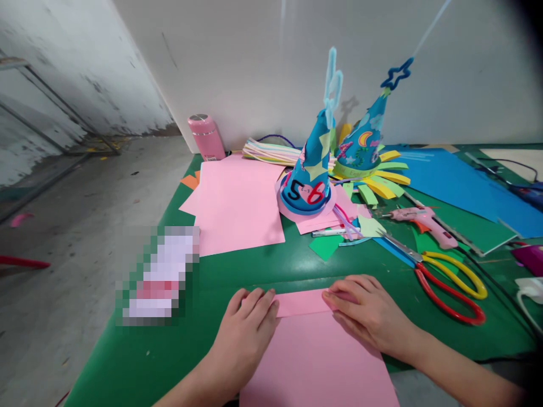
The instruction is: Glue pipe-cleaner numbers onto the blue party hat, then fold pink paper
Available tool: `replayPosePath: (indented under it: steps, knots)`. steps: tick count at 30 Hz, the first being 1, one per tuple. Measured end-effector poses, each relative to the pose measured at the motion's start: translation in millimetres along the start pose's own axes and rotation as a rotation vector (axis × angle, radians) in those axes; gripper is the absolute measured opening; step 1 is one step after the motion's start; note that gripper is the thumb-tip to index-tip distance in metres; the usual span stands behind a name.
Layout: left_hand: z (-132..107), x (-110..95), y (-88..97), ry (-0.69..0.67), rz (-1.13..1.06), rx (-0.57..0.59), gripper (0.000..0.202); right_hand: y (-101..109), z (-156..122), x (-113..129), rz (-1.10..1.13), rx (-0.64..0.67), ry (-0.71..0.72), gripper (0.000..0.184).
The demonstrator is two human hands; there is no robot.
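A pink paper sheet (316, 356) lies on the green table (271, 268) right in front of me, its far edge folded over into a narrow strip. My left hand (248, 328) lies flat on the left end of that fold, fingers together and stretched out. My right hand (367, 314) presses flat on the right end of the fold, fingers extended. Neither hand grips anything.
Red and yellow scissors (445, 280) and a pink glue gun (424, 220) lie to the right. Two blue party hats (311, 169) stand behind, on pink sheets (237, 203). A pink bottle (206, 137) stands by the wall, blue paper (458, 181) at far right.
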State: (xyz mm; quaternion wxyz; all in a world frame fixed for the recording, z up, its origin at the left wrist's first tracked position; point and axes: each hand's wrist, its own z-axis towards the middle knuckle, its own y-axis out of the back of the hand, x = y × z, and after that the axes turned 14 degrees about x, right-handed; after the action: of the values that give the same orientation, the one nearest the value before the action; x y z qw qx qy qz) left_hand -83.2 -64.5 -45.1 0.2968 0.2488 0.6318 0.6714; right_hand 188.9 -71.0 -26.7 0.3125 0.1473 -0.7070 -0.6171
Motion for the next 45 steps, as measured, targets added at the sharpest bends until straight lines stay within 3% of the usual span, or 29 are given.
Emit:
replayPosePath:
  steps: [10,17,22,26,29,36,45]
  knots:
    - [1,-1,2.1,-0.005,0.004,-0.015,0.022,-1,0,-3,-0.015,-0.034,0.039,0.029]
    - [11,0,18.5,0.005,-0.033,0.004,0.024,2,5,-7,-0.013,-0.025,0.037,0.032]
    - [29,11,34.6,0.027,-0.018,0.241,0.019,14,27,-8,-0.071,-0.05,-0.037,0.024]
    - [51,20,49.9,0.1,-0.022,0.476,0.02,28,48,-8,-0.147,0.062,-0.067,0.01]
    - [64,27,57.9,0.103,-0.072,0.544,0.02,31,58,-12,-0.11,0.143,-0.038,0.007]
    - [73,38,57.5,0.064,-0.07,0.55,0.018,22,62,-19,-0.061,0.169,0.008,0.011]
    - [70,27,55.7,-0.03,0.021,0.501,0.014,22,56,-9,-0.076,0.129,0.03,0.01]
